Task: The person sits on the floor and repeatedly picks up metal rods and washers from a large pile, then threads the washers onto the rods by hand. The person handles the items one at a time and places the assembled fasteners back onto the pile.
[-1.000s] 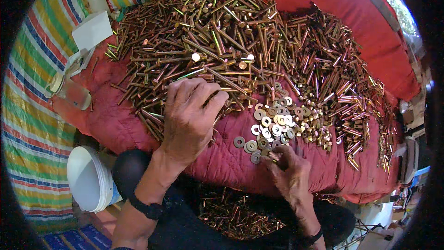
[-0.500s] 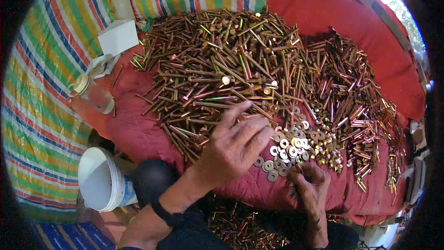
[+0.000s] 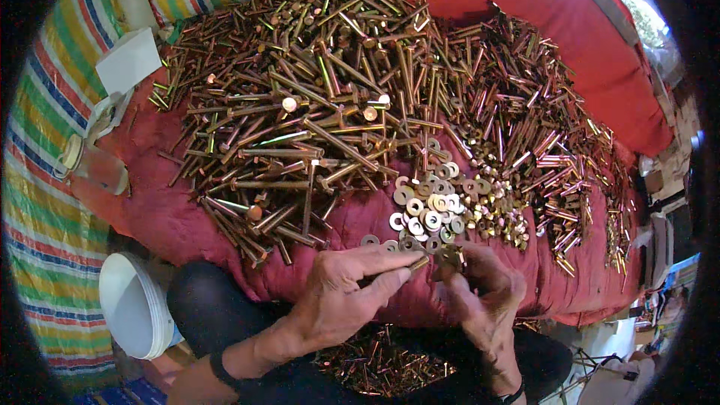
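Note:
My left hand (image 3: 341,289) is closed around a bolt (image 3: 420,262), whose brassy end pokes out past the thumb and index finger, pointing at the right hand. Close beside it, my right hand (image 3: 487,285) pinches a small metal fastener (image 3: 460,256) between thumb and fingers; whether it is a nut or a washer I cannot tell. Just beyond the fingertips lies a heap of flat washers (image 3: 433,219). Small gold-coloured nuts (image 3: 499,214) are piled to the right of the washers. A large mound of long bolts (image 3: 300,116) spreads behind them.
Shorter bolts (image 3: 559,161) cover the right side of the red cloth (image 3: 154,214). On the left are a white bucket (image 3: 135,307), a clear jar (image 3: 101,169) and a white box (image 3: 129,61). More fasteners (image 3: 382,360) lie below, between my legs.
My left hand has come down from the bolt mound with a bolt and now meets the right hand in front of the washers. The view has shifted, moving the scene up and left.

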`<state>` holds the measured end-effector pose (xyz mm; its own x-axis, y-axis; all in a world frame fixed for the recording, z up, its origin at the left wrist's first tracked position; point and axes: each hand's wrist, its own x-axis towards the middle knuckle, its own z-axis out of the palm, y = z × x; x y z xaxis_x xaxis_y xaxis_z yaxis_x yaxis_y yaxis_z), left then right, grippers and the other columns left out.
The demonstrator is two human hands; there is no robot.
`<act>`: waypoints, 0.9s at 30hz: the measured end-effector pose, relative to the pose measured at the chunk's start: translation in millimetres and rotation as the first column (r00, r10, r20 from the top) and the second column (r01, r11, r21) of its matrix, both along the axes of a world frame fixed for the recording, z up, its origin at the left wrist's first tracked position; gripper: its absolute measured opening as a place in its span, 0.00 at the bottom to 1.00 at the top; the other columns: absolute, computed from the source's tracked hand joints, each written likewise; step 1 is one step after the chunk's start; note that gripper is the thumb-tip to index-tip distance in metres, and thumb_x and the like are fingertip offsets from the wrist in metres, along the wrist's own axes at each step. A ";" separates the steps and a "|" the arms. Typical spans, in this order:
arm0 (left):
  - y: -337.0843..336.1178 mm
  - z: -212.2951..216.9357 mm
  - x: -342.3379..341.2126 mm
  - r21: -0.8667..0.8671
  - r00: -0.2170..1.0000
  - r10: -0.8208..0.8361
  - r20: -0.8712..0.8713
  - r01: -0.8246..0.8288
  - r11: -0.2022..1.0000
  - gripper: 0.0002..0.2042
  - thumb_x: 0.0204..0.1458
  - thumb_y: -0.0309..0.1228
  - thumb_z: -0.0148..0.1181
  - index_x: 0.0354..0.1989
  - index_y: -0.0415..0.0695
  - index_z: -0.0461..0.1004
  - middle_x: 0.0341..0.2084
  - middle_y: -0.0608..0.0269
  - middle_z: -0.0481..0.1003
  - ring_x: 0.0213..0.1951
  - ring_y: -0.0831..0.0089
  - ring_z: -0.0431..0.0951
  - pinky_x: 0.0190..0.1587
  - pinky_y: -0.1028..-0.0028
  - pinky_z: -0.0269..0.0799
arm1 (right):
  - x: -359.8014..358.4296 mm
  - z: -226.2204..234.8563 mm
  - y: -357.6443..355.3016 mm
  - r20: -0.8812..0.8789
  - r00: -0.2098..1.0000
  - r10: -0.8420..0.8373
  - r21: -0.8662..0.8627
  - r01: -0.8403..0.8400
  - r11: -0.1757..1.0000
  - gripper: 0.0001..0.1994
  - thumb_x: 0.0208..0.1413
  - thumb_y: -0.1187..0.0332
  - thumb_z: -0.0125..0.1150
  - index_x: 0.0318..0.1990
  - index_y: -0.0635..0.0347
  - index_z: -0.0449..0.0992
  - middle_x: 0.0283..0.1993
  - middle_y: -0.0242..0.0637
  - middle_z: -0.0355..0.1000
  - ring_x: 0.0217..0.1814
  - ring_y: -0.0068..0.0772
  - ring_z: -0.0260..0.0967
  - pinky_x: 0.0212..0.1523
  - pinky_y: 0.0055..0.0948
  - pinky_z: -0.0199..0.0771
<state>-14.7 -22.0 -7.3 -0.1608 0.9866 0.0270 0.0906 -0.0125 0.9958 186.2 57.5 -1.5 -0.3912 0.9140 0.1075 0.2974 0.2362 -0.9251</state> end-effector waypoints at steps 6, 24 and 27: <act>0.0 -21.3 6.5 0.302 0.941 0.070 -0.331 0.035 0.953 0.15 0.54 0.18 0.68 0.51 0.39 0.84 0.38 0.53 0.85 0.41 0.62 0.87 0.46 0.67 0.82 | 4.5 -11.2 -1.1 0.145 0.974 0.174 0.158 -0.197 0.968 0.16 0.57 0.81 0.69 0.53 0.69 0.80 0.38 0.41 0.85 0.34 0.27 0.83 0.35 0.26 0.81; -1.4 -5.6 15.3 -0.025 0.998 0.018 0.058 -0.017 1.000 0.09 0.52 0.26 0.77 0.40 0.40 0.87 0.37 0.62 0.87 0.41 0.78 0.84 0.47 0.74 0.78 | -36.2 -8.7 5.7 -0.731 0.561 -0.387 -0.483 -0.025 0.875 0.17 0.77 0.56 0.51 0.53 0.65 0.72 0.50 0.45 0.79 0.45 0.37 0.82 0.51 0.37 0.81; 0.8 -6.4 16.0 0.074 0.998 0.039 0.050 -0.042 0.996 0.09 0.52 0.26 0.76 0.40 0.39 0.86 0.34 0.63 0.86 0.38 0.78 0.84 0.43 0.75 0.78 | -41.4 -13.1 -2.1 -0.736 0.600 -0.314 -0.436 -0.066 0.897 0.18 0.78 0.56 0.48 0.53 0.66 0.72 0.52 0.47 0.79 0.48 0.38 0.81 0.54 0.39 0.80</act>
